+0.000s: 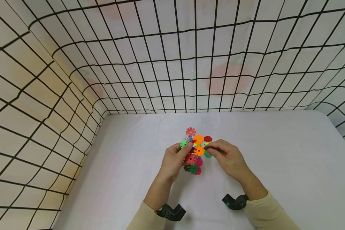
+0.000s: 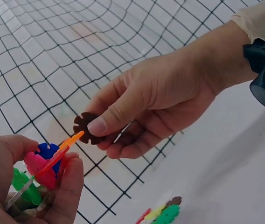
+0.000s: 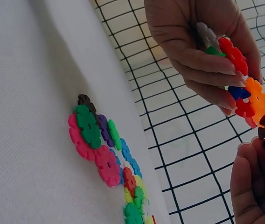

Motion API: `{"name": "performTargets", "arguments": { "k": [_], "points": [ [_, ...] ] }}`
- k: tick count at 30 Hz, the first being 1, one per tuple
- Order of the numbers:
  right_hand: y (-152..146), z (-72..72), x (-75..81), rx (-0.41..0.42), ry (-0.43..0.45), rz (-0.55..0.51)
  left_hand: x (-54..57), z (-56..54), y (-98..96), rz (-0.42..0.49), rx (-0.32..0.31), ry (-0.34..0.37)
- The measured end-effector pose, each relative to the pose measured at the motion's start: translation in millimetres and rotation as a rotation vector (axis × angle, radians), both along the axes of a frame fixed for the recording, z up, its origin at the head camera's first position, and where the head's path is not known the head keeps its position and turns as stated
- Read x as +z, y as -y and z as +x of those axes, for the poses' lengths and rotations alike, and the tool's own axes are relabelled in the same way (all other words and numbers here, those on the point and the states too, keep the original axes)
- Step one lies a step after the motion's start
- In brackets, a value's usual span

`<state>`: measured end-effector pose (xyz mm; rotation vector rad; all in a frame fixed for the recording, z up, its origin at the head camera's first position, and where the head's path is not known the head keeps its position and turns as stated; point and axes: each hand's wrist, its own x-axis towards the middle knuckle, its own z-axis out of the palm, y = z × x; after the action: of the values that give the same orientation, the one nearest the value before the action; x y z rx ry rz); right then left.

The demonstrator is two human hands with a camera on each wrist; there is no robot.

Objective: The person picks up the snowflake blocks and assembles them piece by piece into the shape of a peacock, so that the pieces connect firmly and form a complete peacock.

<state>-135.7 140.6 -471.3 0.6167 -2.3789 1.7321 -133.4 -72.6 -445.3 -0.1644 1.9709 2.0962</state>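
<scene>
My left hand (image 1: 172, 161) holds a small cluster of joined plastic snowflake discs. In the right wrist view it includes a red disc (image 3: 233, 57) and an orange disc (image 3: 258, 99); a blue disc (image 2: 50, 153) and a pink disc (image 2: 35, 162) show in the left wrist view. Between thumb and fingers, my right hand (image 1: 230, 159) pinches a brown snowflake disc (image 2: 83, 125). Its notched edge meets the orange disc's rim; whether the two are slotted together I cannot tell. The left fingers hide part of the cluster.
More snowflake discs lie on the white-covered table (image 1: 120, 166) beneath the hands, among them a dark green disc (image 3: 88, 127) and a pink disc (image 3: 108, 166). Black wire mesh (image 1: 175, 60) stands along the back and sides. Each wrist carries a black camera (image 1: 172, 213).
</scene>
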Motion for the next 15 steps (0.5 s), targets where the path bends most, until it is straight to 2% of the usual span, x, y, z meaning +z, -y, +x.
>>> {"name": "performTargets", "arguments": {
  "k": [10,15],
  "points": [
    [4.0,1.2,-0.6,0.006,-0.122,0.056,-1.4,0.3,-0.6,0.013,-0.02,-0.016],
    [5.4,2.1,-2.2,-0.006,-0.129,0.084,-2.4,-0.3,-1.2,0.001,-0.016,-0.001]
  ]
}}
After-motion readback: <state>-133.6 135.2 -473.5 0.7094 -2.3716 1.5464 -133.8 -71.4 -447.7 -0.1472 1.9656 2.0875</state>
